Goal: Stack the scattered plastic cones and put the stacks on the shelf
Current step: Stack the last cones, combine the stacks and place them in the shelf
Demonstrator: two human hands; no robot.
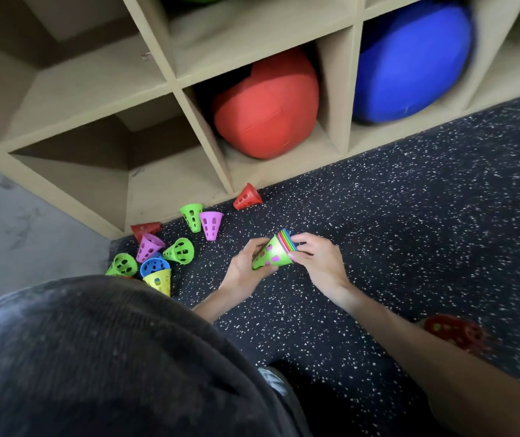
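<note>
A stack of nested cones (276,252), green outermost with several coloured rims showing at its wide end, lies sideways above the floor between my hands. My left hand (246,266) grips its narrow end. My right hand (317,258) holds the rim end with curled fingers. Loose perforated cones lie scattered on the floor to the left: a red one (247,196) by the shelf, a green one (192,216), a purple one (210,224), and a cluster (154,257) of green, purple, blue, yellow and red cones. The beige cube shelf (170,80) stands ahead.
The shelf's lower cubes hold a red cushion ball (266,105) and a blue ball (410,61); the bottom-left cube (170,184) holds nothing. A red cone (451,331) lies blurred behind my right forearm. Dark speckled floor (410,216). My dark-clothed body fills the lower left.
</note>
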